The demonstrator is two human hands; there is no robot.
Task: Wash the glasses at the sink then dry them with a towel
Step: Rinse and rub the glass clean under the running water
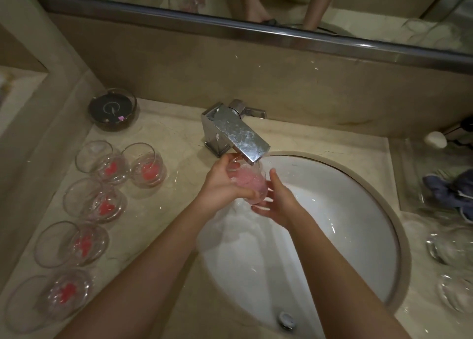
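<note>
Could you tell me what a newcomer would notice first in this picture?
At centre, the left hand and right hand grip a clear glass with a pink mark under the square chrome faucet, above the white oval sink. Five more clear glasses with red marks stand on the beige counter's left side.

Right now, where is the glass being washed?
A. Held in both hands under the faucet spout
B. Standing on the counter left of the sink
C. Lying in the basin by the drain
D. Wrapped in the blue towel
A: the left hand and right hand both hold the glass just below the faucet spout, over the sink.
</note>
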